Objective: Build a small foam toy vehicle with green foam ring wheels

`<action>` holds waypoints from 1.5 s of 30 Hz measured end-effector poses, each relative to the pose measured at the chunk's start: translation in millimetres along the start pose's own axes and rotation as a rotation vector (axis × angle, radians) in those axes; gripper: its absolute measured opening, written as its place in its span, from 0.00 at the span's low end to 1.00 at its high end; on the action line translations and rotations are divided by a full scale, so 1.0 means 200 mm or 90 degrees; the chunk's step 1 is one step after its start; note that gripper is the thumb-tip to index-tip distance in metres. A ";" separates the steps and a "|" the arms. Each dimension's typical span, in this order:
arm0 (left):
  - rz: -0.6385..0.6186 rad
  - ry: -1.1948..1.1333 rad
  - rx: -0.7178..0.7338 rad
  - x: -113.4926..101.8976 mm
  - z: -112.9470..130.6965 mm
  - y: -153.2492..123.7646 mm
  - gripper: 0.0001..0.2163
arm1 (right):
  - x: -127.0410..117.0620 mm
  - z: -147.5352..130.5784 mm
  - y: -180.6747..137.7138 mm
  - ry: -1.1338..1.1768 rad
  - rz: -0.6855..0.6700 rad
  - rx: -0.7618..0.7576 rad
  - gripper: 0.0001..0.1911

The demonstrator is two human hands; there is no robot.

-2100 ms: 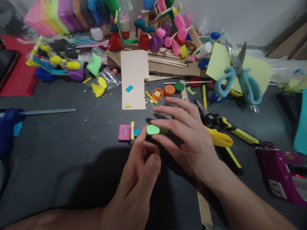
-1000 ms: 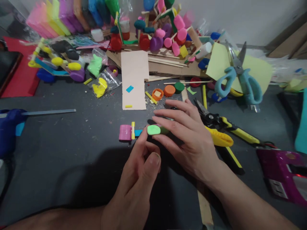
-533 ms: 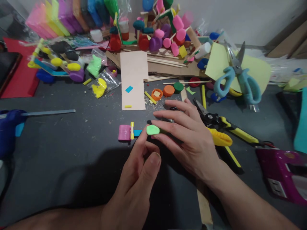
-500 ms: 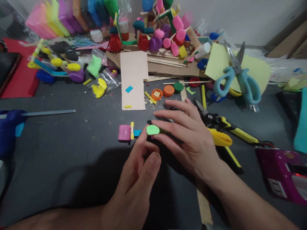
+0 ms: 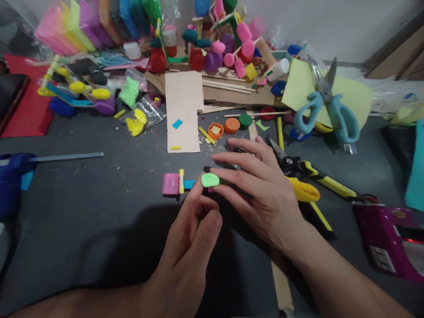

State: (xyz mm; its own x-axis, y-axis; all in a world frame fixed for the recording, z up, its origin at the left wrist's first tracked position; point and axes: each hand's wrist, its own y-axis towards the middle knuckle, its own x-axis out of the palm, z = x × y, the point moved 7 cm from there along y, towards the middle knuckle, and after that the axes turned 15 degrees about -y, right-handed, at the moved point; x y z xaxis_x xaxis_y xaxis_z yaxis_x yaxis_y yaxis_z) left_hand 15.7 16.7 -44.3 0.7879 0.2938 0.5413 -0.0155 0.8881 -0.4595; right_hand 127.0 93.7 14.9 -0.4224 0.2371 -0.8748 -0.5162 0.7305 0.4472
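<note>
Green clay lump [image 5: 210,180] between both hands, near the middle of a cluttered surface [image 5: 76,198].
Clay packs [image 5: 79,24] and toys [image 5: 228,44] crowd the back edge; glue gun [image 5: 13,181] at the left edge, purple box [image 5: 389,240] at the right. Pliers [image 5: 291,163] lie just beside the right hand [image 5: 268,194], cardboard [image 5: 182,101] behind the left hand [image 5: 190,243]. Fingers and lump obscure part of a blue strip [image 5: 189,184] leading to a pink wheel [image 5: 171,183]. Left index fingertip touches the lump, thumb apart from it; right thumb and index finger flank it, other fingers spread. Firmness of either grip: cannot tell. Lump: bright green, smooth, rounded outline.
</note>
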 end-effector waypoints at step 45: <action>-0.019 0.030 -0.001 0.02 0.02 0.02 0.22 | 0.00 -0.03 0.01 -0.007 0.010 -0.010 0.05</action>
State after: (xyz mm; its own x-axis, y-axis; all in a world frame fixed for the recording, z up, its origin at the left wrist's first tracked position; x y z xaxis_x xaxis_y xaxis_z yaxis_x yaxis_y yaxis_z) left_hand 16.5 23.1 -42.1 0.8157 0.2501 0.5216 0.0093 0.8959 -0.4441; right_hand 121.2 91.7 16.3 -0.4222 0.2558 -0.8697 -0.5215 0.7162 0.4638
